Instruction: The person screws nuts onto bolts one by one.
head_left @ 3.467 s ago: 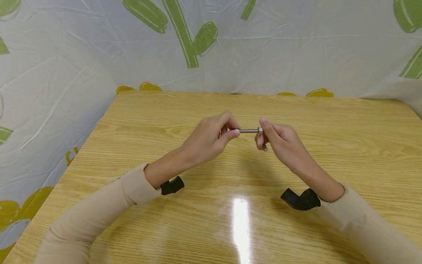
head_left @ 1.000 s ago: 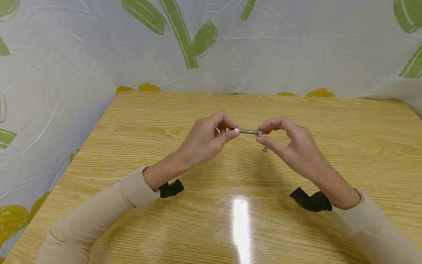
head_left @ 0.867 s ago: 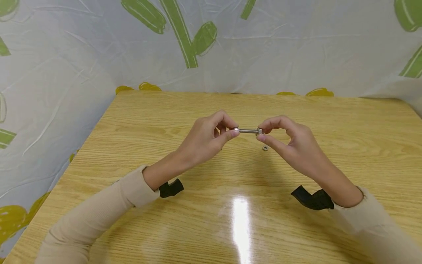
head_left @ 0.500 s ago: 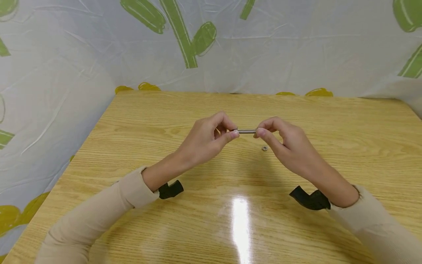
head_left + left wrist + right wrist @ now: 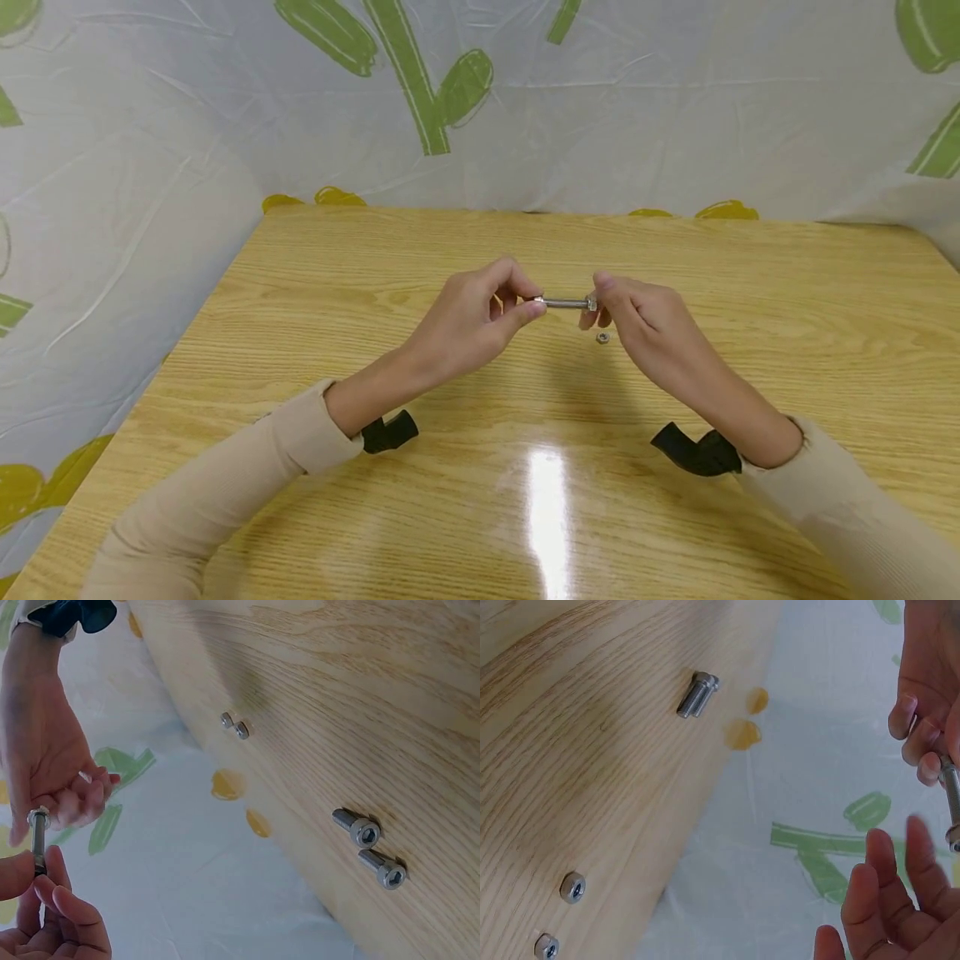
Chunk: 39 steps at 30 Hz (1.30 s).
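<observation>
My left hand (image 5: 480, 312) pinches a metal bolt (image 5: 566, 303) by its head end, between thumb and fingertips, above the table. The bolt lies about level and points right. On its far end sits a hex nut (image 5: 591, 305), also visible in the right wrist view as a nut (image 5: 954, 838) on the bolt's tip. Close by that nut is my right hand (image 5: 652, 321), thumb above and fingers below it. In the right wrist view the right hand's fingers (image 5: 881, 862) are spread and slightly bent, apart from the nut; its thumb is out of sight there.
Two loose nuts (image 5: 573, 887) lie on the wooden table (image 5: 480, 517); the head view shows one of them. Two socket-head bolts (image 5: 366, 832) lie side by side on the wood, hidden in the head view. A patterned sheet (image 5: 600, 125) hangs behind the table.
My right hand pinched around the nut, turned with it, then loosened, so the nut shows again. The loose nut under it came into view. The left hand kept its hold on the bolt.
</observation>
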Each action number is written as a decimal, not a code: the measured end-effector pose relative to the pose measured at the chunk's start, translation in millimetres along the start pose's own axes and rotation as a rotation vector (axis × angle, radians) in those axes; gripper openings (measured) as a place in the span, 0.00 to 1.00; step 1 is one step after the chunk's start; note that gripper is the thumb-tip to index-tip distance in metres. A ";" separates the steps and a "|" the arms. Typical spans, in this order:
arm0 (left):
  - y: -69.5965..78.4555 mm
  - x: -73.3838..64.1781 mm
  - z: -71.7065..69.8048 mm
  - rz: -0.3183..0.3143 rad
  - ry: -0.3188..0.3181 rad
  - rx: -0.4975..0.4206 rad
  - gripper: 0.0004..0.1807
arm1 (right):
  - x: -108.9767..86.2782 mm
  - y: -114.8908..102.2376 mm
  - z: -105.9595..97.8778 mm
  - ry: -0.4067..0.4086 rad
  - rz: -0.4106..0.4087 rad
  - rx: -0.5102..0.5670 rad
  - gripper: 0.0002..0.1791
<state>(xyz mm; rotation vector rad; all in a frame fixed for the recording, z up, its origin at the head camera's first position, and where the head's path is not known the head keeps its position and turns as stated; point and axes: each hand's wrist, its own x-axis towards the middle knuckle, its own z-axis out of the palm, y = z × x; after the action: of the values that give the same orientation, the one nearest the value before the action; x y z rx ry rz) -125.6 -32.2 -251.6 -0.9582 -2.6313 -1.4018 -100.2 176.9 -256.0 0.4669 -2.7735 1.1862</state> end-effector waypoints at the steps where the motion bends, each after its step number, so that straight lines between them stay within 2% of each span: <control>1: 0.0 0.0 -0.3 0.000 0.001 0.000 0.04 | -0.7 0.6 -1.0 0.003 -0.004 0.002 0.26; 3: 0.0 -0.2 -1.0 0.003 0.003 -0.001 0.04 | -3.0 2.2 -2.9 0.007 -0.034 0.000 0.22; 5: -0.4 -0.4 -1.7 0.004 0.005 -0.004 0.04 | -4.9 4.0 -3.9 0.021 -0.101 -0.008 0.16; 9: -1.3 -0.3 -2.6 0.011 0.004 -0.003 0.04 | -7.9 5.1 -3.7 0.052 -0.200 -0.030 0.20; 17: -1.1 -1.3 -2.7 0.027 0.003 -0.004 0.04 | -11.2 3.1 -1.1 0.134 -0.227 -0.100 0.16; 21: -1.0 -1.8 -2.0 0.030 -0.001 -0.009 0.04 | -11.6 3.3 -1.1 0.150 -0.243 -0.107 0.14; 25: -1.4 -2.3 -1.8 0.036 -0.003 -0.006 0.05 | -11.9 3.0 -2.0 0.127 -0.234 -0.099 0.12; 31: -1.7 -1.8 -1.8 0.044 -0.010 0.000 0.05 | -10.5 3.4 -3.3 0.038 -0.184 -0.040 0.06; 39: -1.1 -0.6 -1.9 0.070 0.010 -0.031 0.04 | -7.2 1.4 -1.7 0.014 -0.099 -0.024 0.19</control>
<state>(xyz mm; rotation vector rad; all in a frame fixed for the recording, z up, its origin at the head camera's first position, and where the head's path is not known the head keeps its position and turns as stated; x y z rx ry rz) -126.2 -34.4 -251.4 -1.0325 -2.5497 -1.4323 -93.9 180.8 -257.3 0.5830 -2.7148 1.1290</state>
